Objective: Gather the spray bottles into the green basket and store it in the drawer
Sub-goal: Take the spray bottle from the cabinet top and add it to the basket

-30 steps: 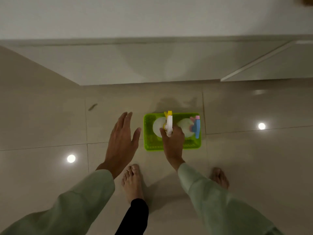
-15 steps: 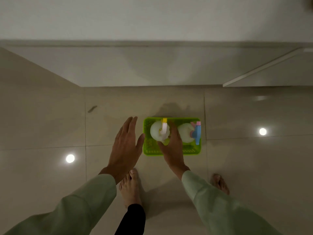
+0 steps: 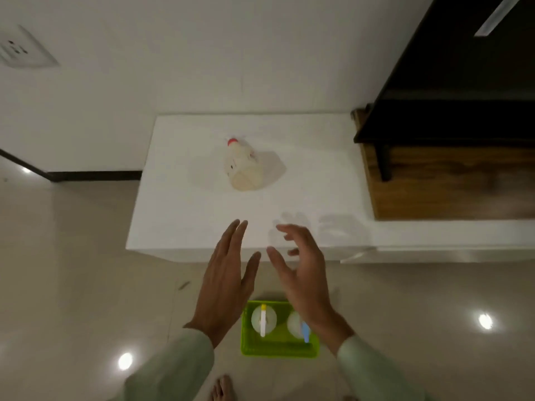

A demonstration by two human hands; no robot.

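The green basket (image 3: 272, 348) sits on the tiled floor just in front of my feet. Two white spray bottles stand in it: one with a yellow-tipped trigger (image 3: 263, 319) on the left, one with a blue trigger (image 3: 299, 328) on the right, partly behind my right wrist. A third white bottle with a red top (image 3: 243, 163) stands on the white cabinet top (image 3: 185, 221). My left hand (image 3: 225, 282) and my right hand (image 3: 304, 276) are both raised above the basket, fingers apart, holding nothing.
A dark wooden shelf unit (image 3: 451, 140) stands on the cabinet's right end. A wall socket (image 3: 20, 50) is at the upper left. A narrow white edge (image 3: 359, 256) juts from the cabinet front at the right. Glossy floor tiles (image 3: 72, 270) reflect ceiling lights.
My right hand let go of the yellow-tipped bottle, which now stands in the basket. Both hands rose away from the basket, and the view tilted up to show the cabinet top and a third bottle.
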